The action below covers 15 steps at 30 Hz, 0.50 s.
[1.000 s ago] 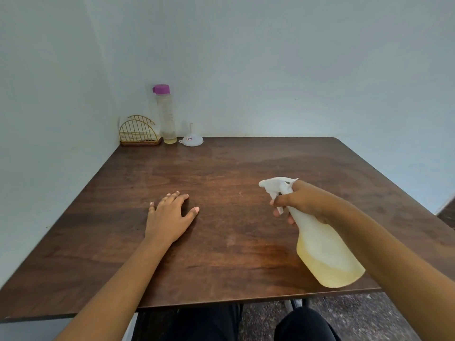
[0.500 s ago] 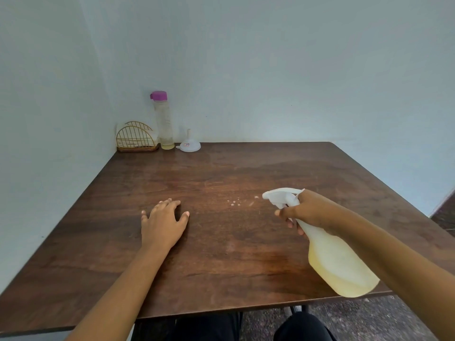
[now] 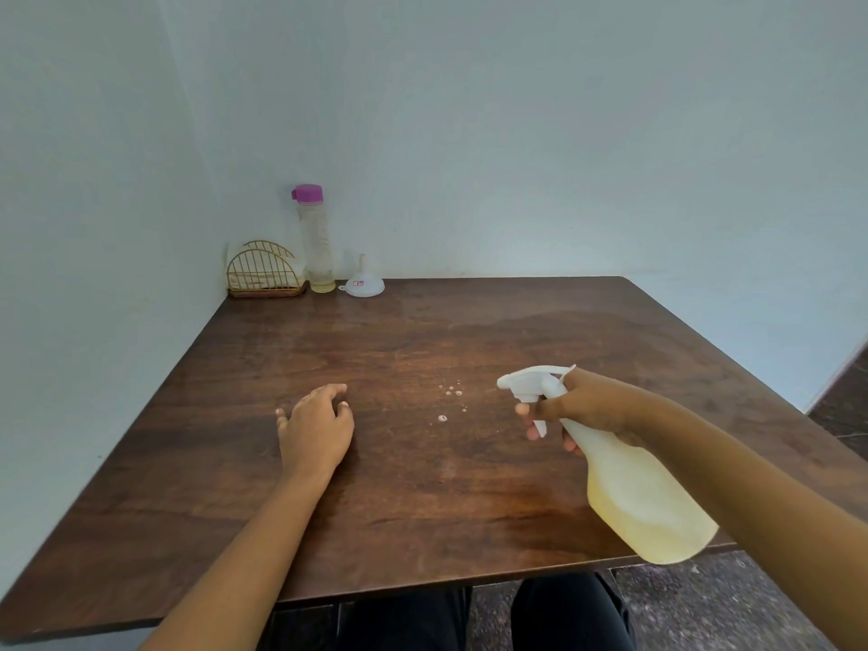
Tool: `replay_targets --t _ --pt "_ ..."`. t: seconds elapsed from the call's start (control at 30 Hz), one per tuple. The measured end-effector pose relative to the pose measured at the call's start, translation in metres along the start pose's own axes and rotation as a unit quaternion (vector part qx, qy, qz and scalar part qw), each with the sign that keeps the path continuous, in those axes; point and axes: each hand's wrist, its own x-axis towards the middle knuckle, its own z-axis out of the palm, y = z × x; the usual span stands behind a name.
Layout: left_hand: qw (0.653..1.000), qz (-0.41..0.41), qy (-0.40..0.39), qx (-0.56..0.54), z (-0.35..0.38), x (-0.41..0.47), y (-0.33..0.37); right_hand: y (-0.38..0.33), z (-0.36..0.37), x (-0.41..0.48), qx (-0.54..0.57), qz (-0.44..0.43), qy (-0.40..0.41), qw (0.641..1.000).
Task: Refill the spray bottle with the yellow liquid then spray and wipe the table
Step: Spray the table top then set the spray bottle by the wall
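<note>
Head view: right hand (image 3: 589,406) grips spray bottle (image 3: 643,500) above table (image 3: 422,509); left hand (image 3: 315,427) rests relaxed.

Walls (image 3: 516,124): we see two plain pale surfaces meeting at the far-left corner.
Bench (image 3: 291,350): dark wood-grain top, set into that corner.
Floor (image 3: 714,603): we note dark speckled stone.
Light: soft, even.

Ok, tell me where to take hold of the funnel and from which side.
Pinch the thin spout of the funnel from above. It sits upside down, wide mouth flat on the table, spout pointing straight up, and the tall bottle stands close on its left.
</note>
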Motion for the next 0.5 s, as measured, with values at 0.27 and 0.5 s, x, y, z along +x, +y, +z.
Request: replay_targets --t 0.27,0.5 --pt "1.0 -0.004 -0.001 -0.013 -0.001 0.001 0.0 0.008 0.0 0.009 -0.04 0.018 0.033 0.998" --pt "1.0 -0.004 0.009 -0.022 0.0 0.001 0.0 0.009 -0.01 0.019 -0.036 0.031 0.011 0.999"
